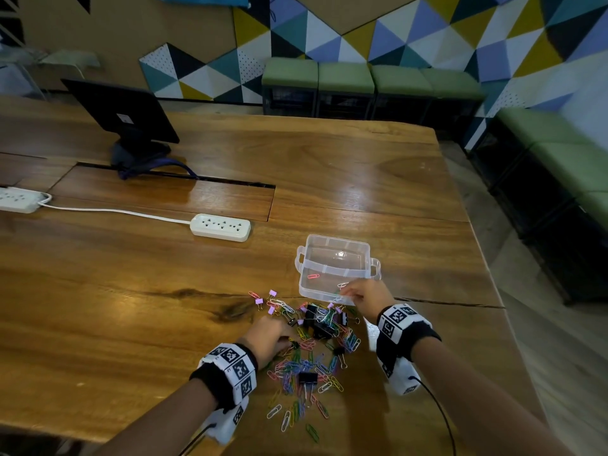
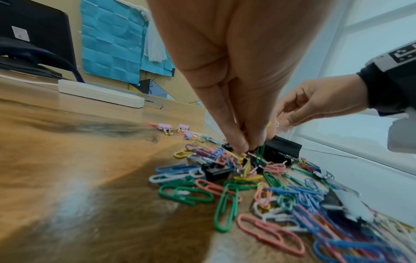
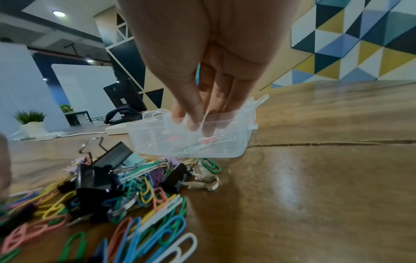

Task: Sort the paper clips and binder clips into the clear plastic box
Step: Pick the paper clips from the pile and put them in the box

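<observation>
Two forearms with marker-printed wristbands reach in from the bottom of the head view over a wooden table point(image 1: 164, 291). Between them lies a loose pile of coloured paper clips point(image 1: 306, 366) mixed with black binder clips point(image 1: 314, 319); a few small lilac binder clips point(image 1: 265, 302) sit at the pile's far left edge. Left hand point(image 1: 268, 337) is at the left side of the pile, fingers pointing down and drawn together; in the left wrist view its fingertips point(image 2: 239, 146) pinch a yellow clip point(image 2: 234, 154) at the top of the heap. Right hand point(image 1: 367, 296) is at the near right corner of the box point(image 1: 329, 258), a clear plastic box standing just beyond the pile, lid open and folded back. In the right wrist view its fingers point(image 3: 209, 131) dip inside the near wall, thumb and fingertips close together around a pale clip point(image 3: 203, 119), though the grip is partly blurred. A few clips already lie on the box floor, a pink one point(image 1: 313, 276) to the left, others under the right hand. Farther back on the table are a white power strip point(image 1: 220, 227), a second one point(image 1: 19, 199) at the left edge, and a dark monitor point(image 1: 125, 110) seen from behind. Green benches point(image 1: 371, 77) line a wall of coloured triangles.
</observation>
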The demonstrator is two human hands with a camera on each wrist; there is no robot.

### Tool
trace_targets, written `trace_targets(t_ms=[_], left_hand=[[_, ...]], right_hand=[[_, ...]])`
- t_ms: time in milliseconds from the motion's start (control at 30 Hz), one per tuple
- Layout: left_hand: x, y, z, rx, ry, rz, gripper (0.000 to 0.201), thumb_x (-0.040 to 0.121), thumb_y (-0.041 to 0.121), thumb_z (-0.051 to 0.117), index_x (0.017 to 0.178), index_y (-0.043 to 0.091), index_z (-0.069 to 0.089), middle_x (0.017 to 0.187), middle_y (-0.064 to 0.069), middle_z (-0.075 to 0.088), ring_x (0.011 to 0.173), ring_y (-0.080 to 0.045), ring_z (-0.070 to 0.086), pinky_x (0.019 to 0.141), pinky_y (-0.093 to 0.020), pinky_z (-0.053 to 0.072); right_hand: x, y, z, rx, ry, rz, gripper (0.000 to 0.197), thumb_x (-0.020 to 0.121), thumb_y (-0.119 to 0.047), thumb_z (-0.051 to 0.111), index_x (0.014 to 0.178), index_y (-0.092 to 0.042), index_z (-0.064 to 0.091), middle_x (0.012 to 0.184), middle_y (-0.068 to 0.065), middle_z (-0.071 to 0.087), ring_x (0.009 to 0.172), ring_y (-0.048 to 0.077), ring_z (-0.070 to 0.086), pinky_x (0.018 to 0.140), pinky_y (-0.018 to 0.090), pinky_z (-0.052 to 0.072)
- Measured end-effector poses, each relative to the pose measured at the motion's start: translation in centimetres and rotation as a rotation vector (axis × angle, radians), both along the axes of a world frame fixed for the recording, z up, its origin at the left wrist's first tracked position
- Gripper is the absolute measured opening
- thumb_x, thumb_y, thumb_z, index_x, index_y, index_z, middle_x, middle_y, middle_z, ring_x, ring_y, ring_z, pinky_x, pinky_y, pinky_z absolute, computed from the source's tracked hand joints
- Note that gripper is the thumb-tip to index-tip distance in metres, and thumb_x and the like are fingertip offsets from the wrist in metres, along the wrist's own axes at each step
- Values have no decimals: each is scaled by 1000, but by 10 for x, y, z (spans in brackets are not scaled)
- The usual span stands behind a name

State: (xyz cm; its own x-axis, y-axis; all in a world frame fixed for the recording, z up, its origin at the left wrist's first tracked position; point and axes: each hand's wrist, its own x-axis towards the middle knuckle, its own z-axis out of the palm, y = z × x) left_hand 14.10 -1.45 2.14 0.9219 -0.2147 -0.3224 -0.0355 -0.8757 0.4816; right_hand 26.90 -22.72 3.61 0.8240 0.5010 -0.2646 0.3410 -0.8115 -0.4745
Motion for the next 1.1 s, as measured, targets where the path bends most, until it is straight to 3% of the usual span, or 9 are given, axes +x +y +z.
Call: trace_targets(t_ms=[133, 233, 400, 500, 633, 767, 867, 1000, 1100], left_hand=[[7, 0, 7, -32, -33, 53, 25, 93, 20, 58, 116, 17, 68, 124, 0, 65, 116, -13, 59, 100, -23, 43], [15, -2, 18, -70, -39, 99, 26, 92, 21, 59, 116, 17, 67, 123, -1, 66, 112, -15, 61, 95, -24, 46], [37, -7, 35, -98, -65, 137, 24, 93, 19, 57, 115, 20, 65, 115, 0, 68, 66, 2, 54, 69, -15, 47], [55, -16, 44, -117, -99, 138, 23, 93, 13, 55, 113, 16, 66, 118, -3, 68, 91, -13, 67, 86, -21, 52], [80, -29, 49, -101, -130, 133, 24, 94, 9, 53, 113, 13, 67, 123, -4, 65, 111, -16, 61, 98, -25, 45], [97, -37, 40, -83, -97, 187, 25, 94, 5, 52, 113, 10, 68, 119, -7, 67, 111, -20, 61, 100, -30, 46], [100, -40, 31, -122, -72, 218, 28, 93, -1, 49, 111, 10, 67, 118, -7, 68, 113, -21, 61, 99, -30, 47], [94, -38, 25, -167, -10, 179, 39, 90, -8, 43, 120, 10, 61, 134, -9, 57, 121, -24, 55, 102, -33, 46], [82, -33, 27, -180, -72, 141, 33, 90, -5, 49, 116, 10, 63, 132, -6, 56, 121, -20, 53, 101, -24, 41]], right_hand=[[-11, -8, 3, 59, -70, -1, 27, 86, -5, 52, 105, -15, 69, 116, 1, 66, 106, 16, 60, 96, 27, 44], [-24, -16, 3, 200, -185, -82, 21, 85, -6, 54, 95, -15, 70, 104, -1, 65, 95, 10, 55, 90, 26, 44], [-42, -32, -5, 126, -163, 9, 15, 86, -8, 58, 89, -18, 69, 94, -2, 65, 76, 6, 52, 70, 15, 46], [-51, -37, -10, -12, -57, 38, 17, 86, -13, 58, 98, -21, 67, 103, -3, 62, 82, 7, 52, 72, 7, 40], [-60, -32, -16, -65, 80, -23, 44, 77, -24, 71, 119, -21, 57, 115, -2, 54, 98, 13, 52, 82, 17, 42], [-63, -23, -22, -15, 89, -119, 50, 69, -24, 77, 115, -22, 57, 105, -5, 49, 99, 14, 54, 87, 22, 47], [-63, -20, -24, 29, 94, -107, 46, 70, -20, 76, 112, -22, 58, 112, -4, 52, 105, 16, 53, 94, 29, 48], [-64, -19, -26, 41, 80, -42, 37, 76, -19, 71, 110, -21, 59, 107, -10, 48, 104, 15, 52, 93, 28, 46], [-65, -20, -29, 13, 53, -19, 29, 80, -23, 67, 107, -22, 58, 105, -10, 46, 100, 15, 53, 88, 25, 46]])
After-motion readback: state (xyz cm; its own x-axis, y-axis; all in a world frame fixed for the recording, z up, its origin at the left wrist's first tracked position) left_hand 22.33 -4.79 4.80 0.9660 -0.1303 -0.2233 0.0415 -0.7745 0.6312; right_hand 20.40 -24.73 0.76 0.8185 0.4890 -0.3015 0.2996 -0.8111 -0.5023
